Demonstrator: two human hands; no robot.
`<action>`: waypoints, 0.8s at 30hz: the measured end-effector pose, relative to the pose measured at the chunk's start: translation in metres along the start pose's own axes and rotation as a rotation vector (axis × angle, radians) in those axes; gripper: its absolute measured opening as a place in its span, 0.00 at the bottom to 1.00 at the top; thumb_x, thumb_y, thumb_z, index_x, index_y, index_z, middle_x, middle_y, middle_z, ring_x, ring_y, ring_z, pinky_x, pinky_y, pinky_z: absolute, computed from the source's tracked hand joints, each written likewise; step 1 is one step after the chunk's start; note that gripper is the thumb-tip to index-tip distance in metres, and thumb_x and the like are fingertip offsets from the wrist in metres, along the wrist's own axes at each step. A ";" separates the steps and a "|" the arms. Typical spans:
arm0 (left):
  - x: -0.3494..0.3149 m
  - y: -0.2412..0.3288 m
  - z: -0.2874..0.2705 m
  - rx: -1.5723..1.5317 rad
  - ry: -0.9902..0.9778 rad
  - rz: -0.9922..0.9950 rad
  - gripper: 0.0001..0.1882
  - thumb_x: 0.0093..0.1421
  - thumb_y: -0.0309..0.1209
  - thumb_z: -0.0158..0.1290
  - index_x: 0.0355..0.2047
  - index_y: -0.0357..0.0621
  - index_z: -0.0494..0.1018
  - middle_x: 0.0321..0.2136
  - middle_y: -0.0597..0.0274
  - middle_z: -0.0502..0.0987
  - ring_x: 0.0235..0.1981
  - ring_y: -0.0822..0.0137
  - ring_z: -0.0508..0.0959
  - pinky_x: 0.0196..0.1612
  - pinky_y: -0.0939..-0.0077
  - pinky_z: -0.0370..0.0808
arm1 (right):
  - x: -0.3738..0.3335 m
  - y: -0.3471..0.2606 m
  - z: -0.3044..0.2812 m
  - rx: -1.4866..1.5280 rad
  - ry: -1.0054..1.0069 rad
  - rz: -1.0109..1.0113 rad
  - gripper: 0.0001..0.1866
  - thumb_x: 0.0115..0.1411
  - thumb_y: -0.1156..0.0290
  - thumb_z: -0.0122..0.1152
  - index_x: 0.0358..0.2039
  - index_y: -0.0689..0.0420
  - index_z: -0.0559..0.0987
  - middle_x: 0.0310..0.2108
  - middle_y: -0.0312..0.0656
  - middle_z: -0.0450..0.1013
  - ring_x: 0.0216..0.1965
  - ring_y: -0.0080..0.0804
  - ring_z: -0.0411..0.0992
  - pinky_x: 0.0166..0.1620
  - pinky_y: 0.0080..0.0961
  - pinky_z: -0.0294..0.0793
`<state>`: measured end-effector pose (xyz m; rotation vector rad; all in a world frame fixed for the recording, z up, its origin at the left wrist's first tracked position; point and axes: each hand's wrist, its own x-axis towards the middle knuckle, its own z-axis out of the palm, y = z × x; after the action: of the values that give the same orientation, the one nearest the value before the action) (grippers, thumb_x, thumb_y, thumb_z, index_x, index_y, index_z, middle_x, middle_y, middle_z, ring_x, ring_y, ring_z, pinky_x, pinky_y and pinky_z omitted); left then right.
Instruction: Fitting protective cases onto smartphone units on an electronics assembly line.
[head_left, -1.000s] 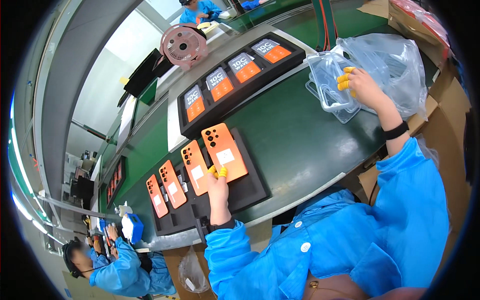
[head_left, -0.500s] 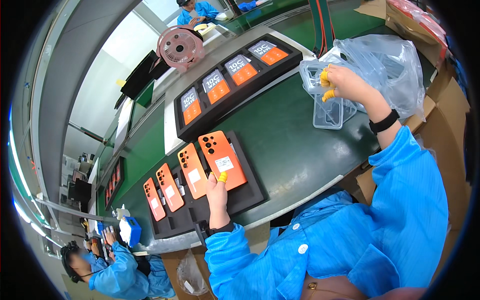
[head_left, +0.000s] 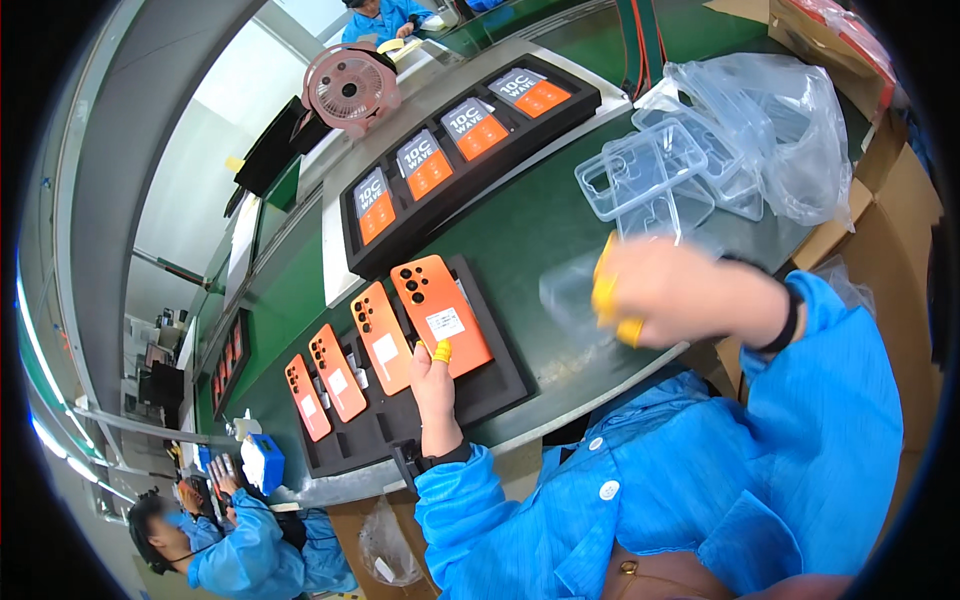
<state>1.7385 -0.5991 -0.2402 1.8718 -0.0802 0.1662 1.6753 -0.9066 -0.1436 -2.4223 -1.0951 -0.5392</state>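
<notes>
My left hand (head_left: 436, 385), with a yellow finger cot, grips the lower edge of the nearest orange smartphone (head_left: 440, 305). The phone lies camera side up on a black foam tray (head_left: 497, 365) and bears a white label. Three more orange phones, the closest of them (head_left: 382, 340), lie in a row to its left. My right hand (head_left: 690, 295), wearing yellow finger cots and smeared by motion, holds a blurred clear phone case (head_left: 570, 297) right of the tray. More clear phone cases (head_left: 650, 165) are piled loosely beyond that hand.
A second black tray (head_left: 385, 250) with several grey-and-orange cards stands behind the phones. At the far right a clear plastic bag (head_left: 800, 150) lies by the cases, near a cardboard box (head_left: 895, 210). A pink fan (head_left: 350, 88) stands farther back. Co-workers sit at lower left and at the top.
My right hand has come from the pile of clear cases toward me and the phones, with one case in it. My left hand has stayed at the same phone.
</notes>
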 end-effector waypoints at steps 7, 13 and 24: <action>-0.019 0.025 0.019 -0.512 0.173 -0.017 0.13 0.55 0.25 0.43 0.41 0.33 0.64 0.32 0.65 0.70 0.31 0.75 0.68 0.34 0.85 0.65 | -0.034 -0.017 0.063 0.277 -0.391 0.375 0.17 0.44 0.60 0.58 0.30 0.59 0.73 0.28 0.45 0.67 0.35 0.40 0.65 0.36 0.33 0.68; -0.062 0.060 0.069 -0.627 -0.245 0.006 0.14 0.55 0.30 0.46 0.40 0.34 0.64 0.34 0.63 0.70 0.36 0.73 0.69 0.39 0.81 0.65 | -0.022 -0.010 0.060 0.723 0.231 0.755 0.29 0.50 0.52 0.53 0.43 0.66 0.64 0.36 0.47 0.67 0.40 0.38 0.66 0.42 0.27 0.64; -0.071 0.058 0.071 0.844 -0.521 0.666 0.41 0.31 0.41 0.62 0.44 0.33 0.61 0.41 0.50 0.64 0.47 0.53 0.60 0.50 0.61 0.57 | -0.037 -0.002 0.029 0.136 0.333 0.083 0.15 0.35 0.74 0.61 0.28 0.56 0.74 0.24 0.36 0.68 0.25 0.33 0.68 0.26 0.24 0.69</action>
<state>1.6651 -0.6859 -0.2175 2.6210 -1.1486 0.1744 1.6560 -0.9127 -0.1858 -2.1524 -0.8567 -0.7804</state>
